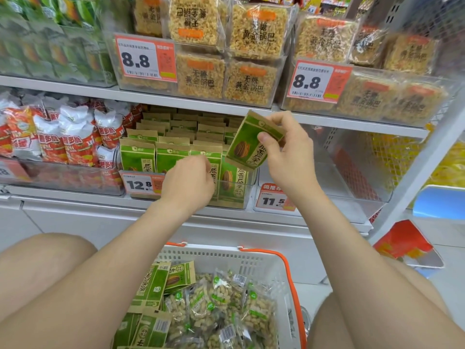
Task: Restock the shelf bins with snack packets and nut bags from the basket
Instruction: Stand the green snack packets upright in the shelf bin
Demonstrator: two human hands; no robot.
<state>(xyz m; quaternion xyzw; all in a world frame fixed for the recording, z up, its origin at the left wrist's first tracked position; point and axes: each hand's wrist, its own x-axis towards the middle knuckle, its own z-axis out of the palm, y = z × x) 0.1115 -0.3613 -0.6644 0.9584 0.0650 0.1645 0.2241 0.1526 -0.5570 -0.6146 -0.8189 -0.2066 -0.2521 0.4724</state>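
Note:
My right hand (285, 149) pinches a green and tan sunflower seed packet (247, 144) by its top, tilted, just above the front right of the seed bin (236, 195). That clear bin holds several rows of the same packets standing upright. My left hand (190, 183) reaches into the bin's front row, its fingers against the upright packets (227, 177); whether they grip one is hidden. Below, between my knees, a white basket (234, 258) with orange handles holds more green seed packets (151, 288) and clear nut bags (224, 301).
Left of the seed bin is a bin of red and white snack bags (63, 139). To the right stands a clear bin (352, 177) behind an 11.5 price tag. The shelf above carries rice crust packs (249, 79). A red carton (402, 240) lies on the floor at right.

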